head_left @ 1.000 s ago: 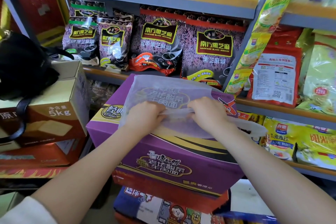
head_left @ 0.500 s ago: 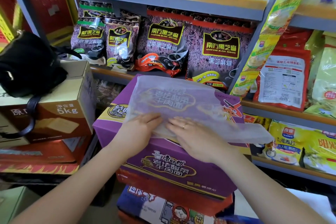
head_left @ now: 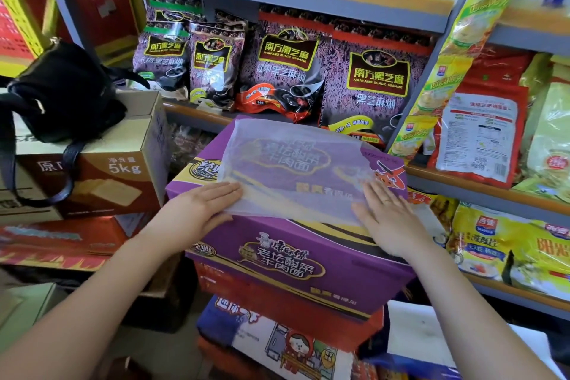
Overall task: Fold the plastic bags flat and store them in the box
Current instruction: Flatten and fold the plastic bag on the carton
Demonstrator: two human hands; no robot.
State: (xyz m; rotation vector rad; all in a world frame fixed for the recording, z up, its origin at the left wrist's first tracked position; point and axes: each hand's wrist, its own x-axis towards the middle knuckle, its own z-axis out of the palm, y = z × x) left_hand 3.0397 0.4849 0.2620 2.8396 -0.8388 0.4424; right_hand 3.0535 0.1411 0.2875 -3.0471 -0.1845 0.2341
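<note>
Head view: plastic bag [head_left: 296, 170] is pressed flat on purple box [head_left: 296, 256] by left hand [head_left: 197, 210] & right hand [head_left: 388, 216], fingers straight, nothing gripped. Air should be smoothed outward w/ even pressure before next fold is made, edges kept aligned.

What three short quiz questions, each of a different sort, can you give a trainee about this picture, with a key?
1. True or false: the plastic bag lies spread on top of the purple box.
2. Which thing sits on the brown carton at the left? A) a black bag B) a red basket C) a bottle
3. Fill in: the left hand and the right hand press the bag's near edge with ____ fingers.

Key: 1 true; 2 A, the black bag; 3 straight.
</note>
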